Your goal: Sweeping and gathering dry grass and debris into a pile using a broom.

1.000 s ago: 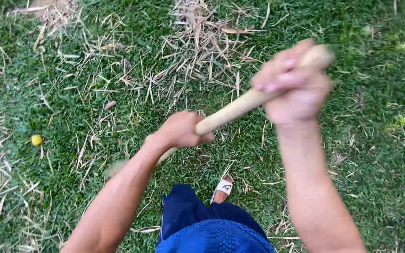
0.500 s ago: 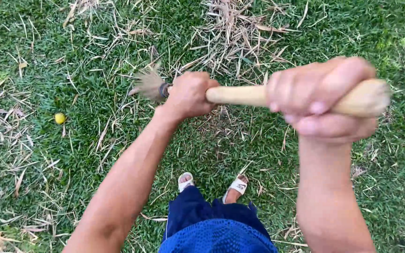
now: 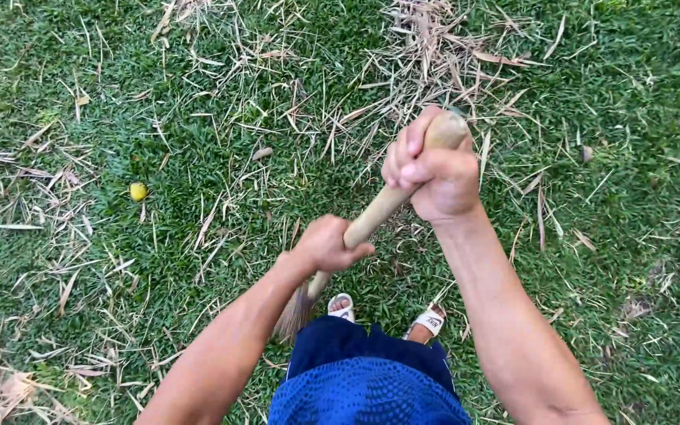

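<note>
Swinging back toward the feet, the broom (image 3: 371, 220) is sweeping; both hands, left hand (image 3: 326, 245) and right hand (image 3: 433, 171), are gripping with fingers wrapped tight, dry straw (image 3: 426, 47) remaining upper centre.

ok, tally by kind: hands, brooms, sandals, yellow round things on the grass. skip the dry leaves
Hands: 2, left hand and right hand, both gripping the broom
Brooms: 1, wooden-handled broom
Sandals: 2, one and another
Yellow round things: 1
Total: 6

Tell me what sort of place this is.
Likely a garden lawn outdoors: green grass strewn with dry leaves, a small yellow fruit lying there, and both hands gripping a broom.
</note>
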